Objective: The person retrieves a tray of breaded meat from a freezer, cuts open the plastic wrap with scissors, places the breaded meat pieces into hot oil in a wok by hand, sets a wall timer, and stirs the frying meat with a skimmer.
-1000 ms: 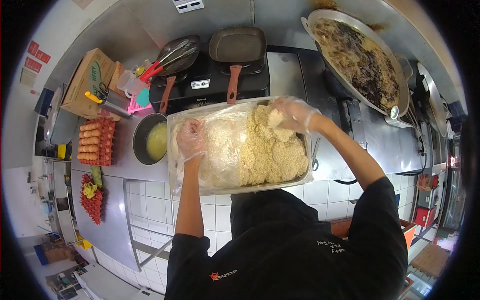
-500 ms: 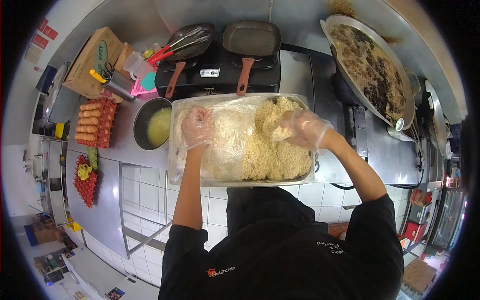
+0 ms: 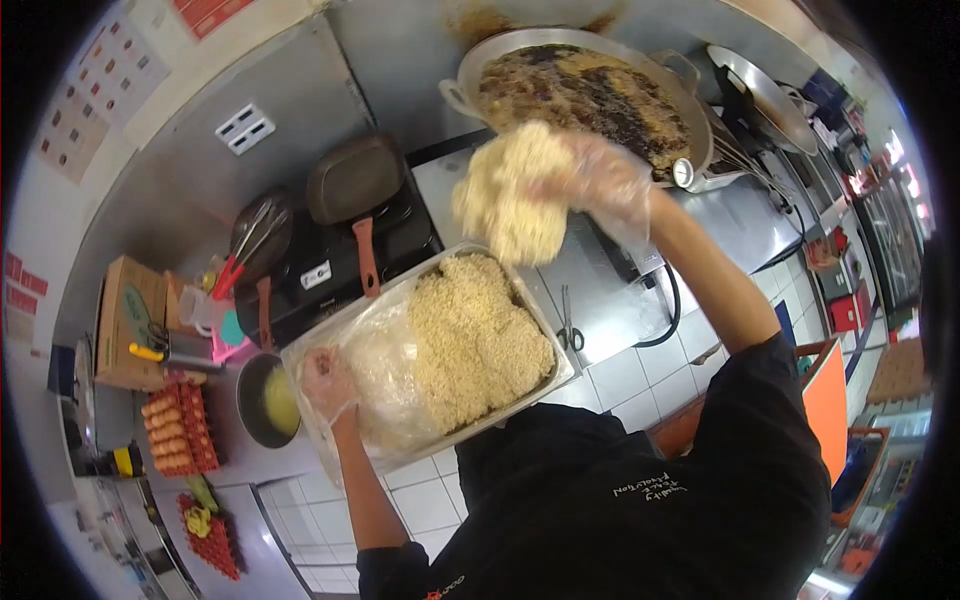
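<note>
My right hand (image 3: pixel 600 180), in a clear plastic glove, grips a large flat crumb-coated piece (image 3: pixel 515 195), held up between the tray and the big pan of bubbling dark oil (image 3: pixel 590 95). My gloved left hand (image 3: pixel 330 383) rests on the left side of the metal tray (image 3: pixel 500 422), its fingers curled over the clear plastic sheet (image 3: pixel 375 360). Whether it pinches the plastic cannot be made out. More crumb-coated pieces (image 3: pixel 475 345) fill the tray's right half.
Left of the tray stand a pot of yellow liquid (image 3: pixel 278 400) and egg trays (image 3: pixel 185 428). Behind it, two pans (image 3: pixel 355 180) sit on a black stove (image 3: pixel 395 240). Scissors (image 3: pixel 568 325) lie to the right. A thermometer (image 3: pixel 683 172) is at the oil pan's rim.
My right hand has lifted a coated piece out of the tray, up and toward the oil pan. The view has turned to the right. My left hand has stayed on the plastic sheet.
</note>
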Demonstrator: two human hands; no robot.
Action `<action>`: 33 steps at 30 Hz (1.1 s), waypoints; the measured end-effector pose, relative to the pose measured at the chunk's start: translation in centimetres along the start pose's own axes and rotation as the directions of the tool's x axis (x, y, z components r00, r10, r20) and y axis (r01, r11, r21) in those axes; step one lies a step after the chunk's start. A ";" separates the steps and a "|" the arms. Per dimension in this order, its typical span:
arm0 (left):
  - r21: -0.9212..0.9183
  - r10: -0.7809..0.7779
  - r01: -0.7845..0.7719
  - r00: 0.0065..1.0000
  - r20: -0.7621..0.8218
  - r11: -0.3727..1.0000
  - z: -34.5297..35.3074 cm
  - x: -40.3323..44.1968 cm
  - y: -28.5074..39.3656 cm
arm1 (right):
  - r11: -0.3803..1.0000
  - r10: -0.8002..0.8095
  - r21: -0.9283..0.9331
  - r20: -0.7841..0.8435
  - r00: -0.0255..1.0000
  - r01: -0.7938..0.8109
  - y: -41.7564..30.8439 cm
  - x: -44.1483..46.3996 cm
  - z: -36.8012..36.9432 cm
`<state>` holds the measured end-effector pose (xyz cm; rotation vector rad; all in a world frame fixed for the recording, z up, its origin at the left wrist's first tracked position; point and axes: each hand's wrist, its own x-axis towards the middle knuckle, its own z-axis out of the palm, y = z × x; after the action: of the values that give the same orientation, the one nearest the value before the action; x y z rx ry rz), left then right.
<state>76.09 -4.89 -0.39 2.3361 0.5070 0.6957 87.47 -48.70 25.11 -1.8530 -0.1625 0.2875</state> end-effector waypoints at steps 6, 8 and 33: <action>-0.122 -0.065 0.069 0.997 0.039 0.990 0.4 0.0 -0.8 | 0.960 -0.272 -0.152 -0.306 0.912 0.235 2.9 4.2 -14.2; -0.123 -0.068 0.072 0.997 0.037 0.990 0.1 -0.1 0.4 | 0.886 -0.182 -0.463 -0.315 0.931 0.017 3.6 5.6 -17.7; 0.001 0.011 -0.011 0.995 0.099 1.000 -0.8 0.6 -0.1 | 0.644 -0.231 -0.764 -0.228 0.946 -0.026 3.7 6.8 -12.3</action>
<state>76.05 -4.08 0.29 2.3631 0.4514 0.5816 97.29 -59.42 24.21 -2.7005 -0.1909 -0.2094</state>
